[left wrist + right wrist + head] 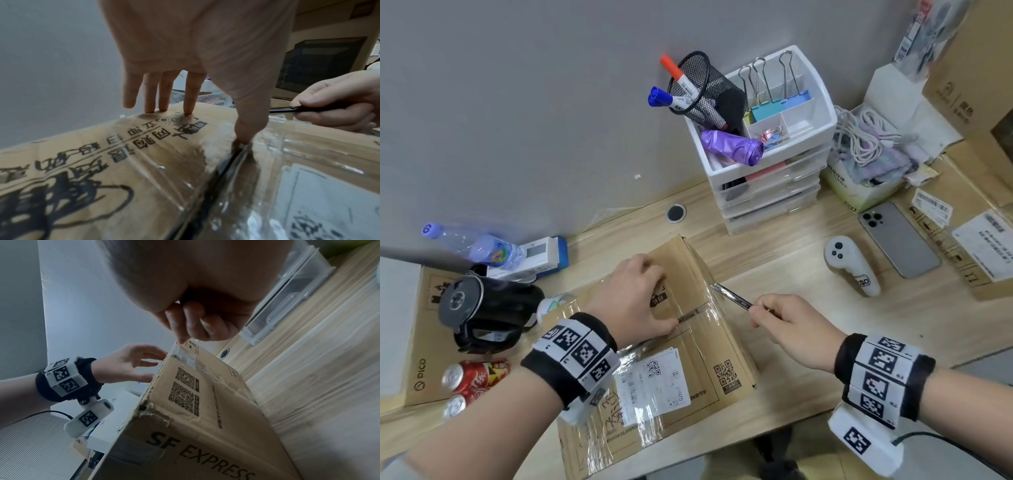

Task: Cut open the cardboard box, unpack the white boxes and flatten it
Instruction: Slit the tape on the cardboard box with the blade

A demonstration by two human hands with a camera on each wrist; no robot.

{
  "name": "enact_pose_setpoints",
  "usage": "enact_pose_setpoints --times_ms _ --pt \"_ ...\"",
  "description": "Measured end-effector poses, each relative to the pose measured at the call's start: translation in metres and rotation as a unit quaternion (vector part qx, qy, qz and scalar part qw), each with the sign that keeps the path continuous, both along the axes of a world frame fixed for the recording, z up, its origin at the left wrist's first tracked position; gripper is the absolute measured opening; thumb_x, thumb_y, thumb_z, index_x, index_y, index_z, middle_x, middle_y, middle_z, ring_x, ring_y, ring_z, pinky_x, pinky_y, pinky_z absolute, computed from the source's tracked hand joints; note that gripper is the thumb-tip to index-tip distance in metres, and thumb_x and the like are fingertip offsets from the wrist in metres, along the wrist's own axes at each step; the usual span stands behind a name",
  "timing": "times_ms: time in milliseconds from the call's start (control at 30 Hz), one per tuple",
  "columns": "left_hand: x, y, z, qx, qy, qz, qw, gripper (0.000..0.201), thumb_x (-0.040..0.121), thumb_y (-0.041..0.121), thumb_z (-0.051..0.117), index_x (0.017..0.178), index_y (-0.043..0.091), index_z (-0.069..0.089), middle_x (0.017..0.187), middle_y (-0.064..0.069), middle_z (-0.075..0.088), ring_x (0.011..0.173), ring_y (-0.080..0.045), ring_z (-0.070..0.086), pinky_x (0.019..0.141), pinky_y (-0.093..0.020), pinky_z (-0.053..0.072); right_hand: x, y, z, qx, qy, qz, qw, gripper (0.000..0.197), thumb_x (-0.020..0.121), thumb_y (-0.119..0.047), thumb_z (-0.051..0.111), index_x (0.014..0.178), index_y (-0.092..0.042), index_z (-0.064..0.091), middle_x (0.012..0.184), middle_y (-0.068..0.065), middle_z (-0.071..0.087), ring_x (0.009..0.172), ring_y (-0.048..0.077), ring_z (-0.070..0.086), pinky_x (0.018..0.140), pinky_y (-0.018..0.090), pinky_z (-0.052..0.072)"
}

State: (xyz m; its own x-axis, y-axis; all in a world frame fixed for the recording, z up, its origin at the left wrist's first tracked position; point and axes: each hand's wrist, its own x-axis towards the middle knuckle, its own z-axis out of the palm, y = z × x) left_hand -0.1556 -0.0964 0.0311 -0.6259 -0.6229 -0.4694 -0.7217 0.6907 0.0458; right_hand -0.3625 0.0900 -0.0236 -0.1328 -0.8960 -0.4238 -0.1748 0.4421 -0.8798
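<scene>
A brown taped cardboard box (698,373) with a white shipping label lies on the wooden desk, its flaps closed. My left hand (635,296) presses on its top with straight fingers (189,97), the thumb (246,129) at the centre seam (224,168). My right hand (791,325) grips a slim black utility knife (732,297). The blade tip touches the tape at the box's right top edge (180,353). In the left wrist view the knife (287,109) shows in the right hand. No white boxes are visible.
A white drawer organiser (767,164) with a mesh pen cup stands behind the box. A white controller (854,265) and a phone (900,240) lie to the right. A black kettle (486,308), a bottle (476,246) and two red cans (472,377) sit to the left.
</scene>
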Motion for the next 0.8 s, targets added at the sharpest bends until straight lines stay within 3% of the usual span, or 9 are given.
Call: enact_pose_setpoints --times_ms 133,233,300,467,633,800 --pt "-0.001 0.006 -0.001 -0.022 -0.007 -0.007 1.000 0.085 0.057 0.073 0.054 0.126 0.024 0.057 0.137 0.001 0.048 0.118 -0.020 0.054 0.092 -0.035 0.052 0.000 0.002 0.002 -0.003 0.008 0.008 1.000 0.043 0.100 -0.031 0.051 0.083 0.009 0.056 0.061 0.000 0.037 0.056 0.013 0.035 0.058 0.032 0.033" --pt "-0.001 0.010 -0.002 -0.047 -0.001 -0.022 0.999 0.068 0.059 0.068 0.059 0.111 0.024 0.059 0.110 0.007 0.051 0.093 -0.014 0.054 0.072 -0.024 0.040 -0.002 0.005 0.003 0.010 0.008 0.013 1.000 0.043 0.100 -0.031 0.051 0.080 0.007 0.055 0.057 -0.004 0.036 0.052 0.010 0.033 0.056 0.030 0.032" --pt "-0.001 0.011 -0.003 -0.057 0.002 -0.029 0.998 0.062 0.060 0.067 0.060 0.105 0.023 0.060 0.101 0.008 0.049 0.085 -0.013 0.051 0.069 -0.023 0.035 -0.004 0.007 0.003 0.021 0.011 0.019 1.000 0.040 0.099 -0.031 0.052 0.077 0.002 0.058 0.051 -0.011 0.037 0.049 0.008 0.033 0.055 0.029 0.032" --pt "-0.004 0.016 0.001 -0.076 0.009 -0.038 0.996 0.060 0.063 0.065 0.062 0.105 0.022 0.061 0.100 0.006 0.051 0.085 -0.015 0.049 0.073 -0.025 0.037 -0.009 0.009 0.006 0.034 0.014 0.036 0.999 0.035 0.099 -0.030 0.053 0.068 -0.015 0.060 0.045 -0.013 0.038 0.044 0.005 0.034 0.050 0.019 0.031" --pt "-0.008 0.021 0.008 -0.074 0.006 -0.027 0.997 0.059 0.067 0.062 0.063 0.109 0.022 0.060 0.105 0.006 0.054 0.084 -0.012 0.035 0.086 -0.031 0.042 -0.010 0.015 0.008 0.034 0.011 0.042 0.999 0.035 0.100 -0.024 0.052 0.068 -0.013 0.059 0.044 -0.012 0.035 0.041 0.005 0.034 0.047 0.012 0.030" --pt "-0.009 0.021 0.008 -0.064 0.012 -0.017 0.998 0.057 0.065 0.061 0.062 0.106 0.021 0.059 0.104 0.005 0.055 0.088 -0.017 0.047 0.093 -0.036 0.047 -0.012 0.029 0.007 0.041 -0.005 0.055 0.998 0.036 0.100 -0.025 0.052 0.065 -0.017 0.057 0.048 -0.009 0.034 0.043 0.005 0.032 0.047 0.013 0.029"
